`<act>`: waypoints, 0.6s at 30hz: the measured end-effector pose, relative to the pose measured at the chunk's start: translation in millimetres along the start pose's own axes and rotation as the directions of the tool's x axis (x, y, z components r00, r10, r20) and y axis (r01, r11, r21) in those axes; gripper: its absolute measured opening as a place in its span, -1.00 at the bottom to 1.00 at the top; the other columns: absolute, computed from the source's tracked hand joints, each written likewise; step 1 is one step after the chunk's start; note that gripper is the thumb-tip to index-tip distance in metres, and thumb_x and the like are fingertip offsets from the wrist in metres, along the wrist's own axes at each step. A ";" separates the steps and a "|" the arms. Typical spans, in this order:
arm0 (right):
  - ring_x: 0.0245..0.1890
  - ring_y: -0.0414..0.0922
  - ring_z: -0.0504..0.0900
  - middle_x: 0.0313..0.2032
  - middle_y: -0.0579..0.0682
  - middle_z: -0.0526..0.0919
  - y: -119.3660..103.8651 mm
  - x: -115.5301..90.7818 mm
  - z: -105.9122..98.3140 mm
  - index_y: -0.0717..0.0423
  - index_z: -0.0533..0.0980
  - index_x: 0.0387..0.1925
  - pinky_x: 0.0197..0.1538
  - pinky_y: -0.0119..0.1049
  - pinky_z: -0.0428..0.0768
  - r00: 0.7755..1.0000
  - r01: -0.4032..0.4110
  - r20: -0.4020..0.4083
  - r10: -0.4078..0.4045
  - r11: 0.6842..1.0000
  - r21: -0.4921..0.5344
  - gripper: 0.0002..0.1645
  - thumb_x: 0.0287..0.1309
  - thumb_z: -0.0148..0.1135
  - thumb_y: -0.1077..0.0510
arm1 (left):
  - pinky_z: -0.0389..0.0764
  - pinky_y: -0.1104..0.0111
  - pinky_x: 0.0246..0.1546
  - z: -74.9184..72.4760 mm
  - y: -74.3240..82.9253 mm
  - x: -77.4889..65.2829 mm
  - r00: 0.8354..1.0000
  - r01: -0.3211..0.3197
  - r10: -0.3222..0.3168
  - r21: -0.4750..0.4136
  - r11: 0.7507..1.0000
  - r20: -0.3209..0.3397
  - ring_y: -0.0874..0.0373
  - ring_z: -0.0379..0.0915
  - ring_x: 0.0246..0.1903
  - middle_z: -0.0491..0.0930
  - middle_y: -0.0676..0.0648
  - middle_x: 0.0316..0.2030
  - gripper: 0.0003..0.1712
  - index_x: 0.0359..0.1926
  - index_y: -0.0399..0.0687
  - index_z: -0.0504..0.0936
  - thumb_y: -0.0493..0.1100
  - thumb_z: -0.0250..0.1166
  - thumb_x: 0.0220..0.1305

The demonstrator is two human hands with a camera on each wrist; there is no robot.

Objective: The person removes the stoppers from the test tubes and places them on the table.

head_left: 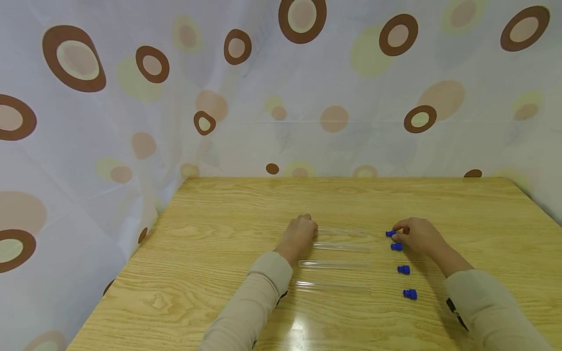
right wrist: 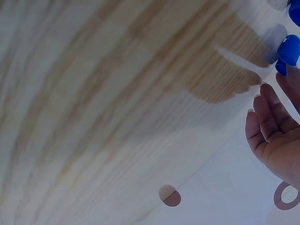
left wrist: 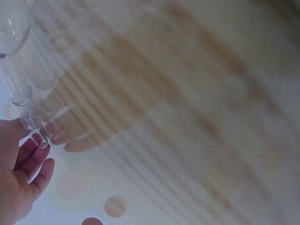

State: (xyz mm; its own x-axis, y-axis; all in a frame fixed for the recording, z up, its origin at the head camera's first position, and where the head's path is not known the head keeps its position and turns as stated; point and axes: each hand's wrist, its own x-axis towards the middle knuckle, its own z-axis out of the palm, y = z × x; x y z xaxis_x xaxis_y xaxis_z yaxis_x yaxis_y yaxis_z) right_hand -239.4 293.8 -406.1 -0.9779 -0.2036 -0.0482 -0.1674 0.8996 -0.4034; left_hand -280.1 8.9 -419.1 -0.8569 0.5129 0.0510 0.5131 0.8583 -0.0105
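My left hand (head_left: pixel 300 236) pinches the closed left end of the farthest clear test tube (head_left: pixel 344 231), which lies on the table. In the left wrist view the rounded ends of several tubes line up near the left hand (left wrist: pixel 18 173). Over on the other side, my right hand (head_left: pixel 419 236) holds the farthest blue stopper (head_left: pixel 390 234) between thumb and index finger. The right wrist view has the right hand (right wrist: pixel 279 126) with its other fingers extended below a blue stopper (right wrist: pixel 288 50). Tube and stopper are apart.
More clear tubes lie in a row towards me, including a near tube (head_left: pixel 333 286). To their right, blue stoppers form a column, the nearest stopper (head_left: pixel 410 294) by the right forearm. A patterned curtain (head_left: pixel 333 87) borders the wooden table (head_left: pixel 184 282).
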 end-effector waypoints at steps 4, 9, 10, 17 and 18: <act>-0.45 -0.07 0.49 -0.38 0.19 0.57 0.1 -1.0 0.0 0.42 0.51 -0.10 -0.42 -0.19 0.51 1.000 0.010 -0.005 -0.010 1.000 0.014 -0.64 0.20 0.16 0.19 | 0.59 0.40 -0.18 -0.5 0.2 0.6 1.000 0.007 -0.007 0.022 1.000 -0.001 0.17 0.51 -0.25 0.55 0.02 -0.32 -0.79 -0.29 0.01 0.68 -0.11 0.11 0.35; -0.46 -0.08 0.49 -0.39 0.18 0.56 0.7 -2.4 0.0 0.43 0.51 -0.09 -0.43 -0.20 0.50 1.000 0.025 -0.017 -0.025 0.999 0.028 -0.63 0.19 0.17 0.18 | 0.60 0.42 -0.25 0.2 0.0 2.2 1.000 0.006 -0.005 0.037 0.999 -0.029 0.17 0.52 -0.28 0.56 0.01 -0.33 -0.80 -0.29 0.01 0.70 -0.10 0.15 0.32; -0.47 -0.09 0.48 -0.40 0.17 0.56 0.8 -2.5 0.1 0.43 0.51 -0.09 -0.44 -0.21 0.49 0.999 0.029 -0.020 -0.028 0.999 0.027 -0.63 0.19 0.17 0.18 | 0.60 0.42 -0.26 0.3 -0.1 2.6 0.999 0.005 -0.004 0.036 0.999 -0.035 0.17 0.52 -0.29 0.56 0.01 -0.34 -0.80 -0.30 0.01 0.70 -0.10 0.15 0.31; -0.49 -0.10 0.47 -0.42 0.15 0.56 2.5 -2.8 0.3 0.44 0.51 -0.11 -0.46 -0.24 0.47 0.999 0.037 -0.036 -0.036 0.999 0.018 -0.63 0.18 0.18 0.18 | 0.60 0.41 -0.27 0.9 -0.4 3.4 0.999 -0.011 0.012 0.027 1.000 -0.045 0.17 0.52 -0.29 0.57 0.01 -0.33 -0.81 -0.29 0.00 0.69 -0.11 0.15 0.31; -0.49 -0.10 0.47 -0.42 0.15 0.56 2.7 -2.9 0.3 0.44 0.51 -0.11 -0.46 -0.24 0.47 0.999 0.037 -0.039 -0.036 0.999 0.017 -0.63 0.18 0.18 0.18 | 0.60 0.41 -0.27 1.0 -0.5 3.5 0.999 -0.013 0.014 0.026 1.000 -0.047 0.17 0.52 -0.30 0.57 0.01 -0.33 -0.81 -0.29 0.00 0.69 -0.11 0.15 0.32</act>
State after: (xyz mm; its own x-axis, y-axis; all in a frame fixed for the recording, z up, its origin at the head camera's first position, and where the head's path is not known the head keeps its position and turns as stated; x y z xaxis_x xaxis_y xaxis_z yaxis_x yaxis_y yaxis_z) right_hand -237.0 296.7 -407.4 -0.9753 -0.2209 0.0018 -0.2012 0.8848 -0.4202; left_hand -283.5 10.3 -420.0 -0.8466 0.5233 0.0974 0.5223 0.8519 -0.0374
